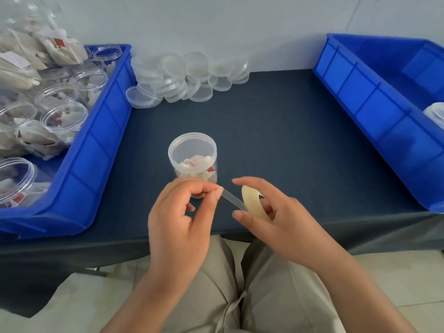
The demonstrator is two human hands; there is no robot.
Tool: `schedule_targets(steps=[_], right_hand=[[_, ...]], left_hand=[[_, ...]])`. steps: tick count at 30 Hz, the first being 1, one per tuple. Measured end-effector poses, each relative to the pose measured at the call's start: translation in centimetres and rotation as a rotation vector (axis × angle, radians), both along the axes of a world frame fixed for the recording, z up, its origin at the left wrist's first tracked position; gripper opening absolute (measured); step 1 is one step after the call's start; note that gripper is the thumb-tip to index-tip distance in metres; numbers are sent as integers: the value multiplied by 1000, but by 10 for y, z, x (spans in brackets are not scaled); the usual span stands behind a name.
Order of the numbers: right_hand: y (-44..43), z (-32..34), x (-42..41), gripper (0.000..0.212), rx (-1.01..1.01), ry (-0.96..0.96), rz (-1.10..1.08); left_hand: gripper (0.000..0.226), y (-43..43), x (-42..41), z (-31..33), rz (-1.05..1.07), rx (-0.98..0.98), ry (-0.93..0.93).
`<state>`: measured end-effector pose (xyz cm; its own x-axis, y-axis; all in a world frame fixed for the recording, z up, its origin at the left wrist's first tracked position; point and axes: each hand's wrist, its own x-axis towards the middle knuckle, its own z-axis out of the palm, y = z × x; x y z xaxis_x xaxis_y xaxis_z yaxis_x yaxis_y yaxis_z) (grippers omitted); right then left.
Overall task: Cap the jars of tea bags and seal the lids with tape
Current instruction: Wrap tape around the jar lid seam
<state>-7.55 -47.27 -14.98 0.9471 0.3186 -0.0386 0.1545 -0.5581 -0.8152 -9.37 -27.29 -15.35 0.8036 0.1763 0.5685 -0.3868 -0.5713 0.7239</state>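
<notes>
Pinching the tape strip (232, 200), the left hand (182, 217) could twist it into sticking to itself beside the tape roll (249, 201) gripped by the right hand (278, 222).

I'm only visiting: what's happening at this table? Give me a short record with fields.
Left hand: pinches the free end of the tape strip
Right hand: holds the tape roll
Jar of tea bags: stands on the table, lid seemingly on
Left bin: holds open jars
Loose lids: piled by the wall
Right bin: at the table's right edge
</notes>
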Motion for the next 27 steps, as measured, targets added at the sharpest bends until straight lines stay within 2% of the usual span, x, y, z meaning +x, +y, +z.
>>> schedule_targets(steps=[3,10,12,14,16,18,27], right_hand=[[6,2,3,17,18,-52,85],[20,15,40,29,-223,-246,66],[22,17,48,30,-311,-259,97],[23,18,55,33,-373,-267,129],[24,20,60,36,-408,-266,147],[24,21,64,39,-457,-268,161],[27,15,71,29,-434,-296,138]], left_hand=[[10,6,8,-8,31,-51,-43],[8,14,24,-37,73,-188,-15],[24,18,28,-44,33,-256,-37],[54,23,31,-49,5,-352,0],[89,29,37,-50,-54,-350,107],[111,33,46,-50,-155,-298,199],[148,36,70,-42,-327,-181,330]])
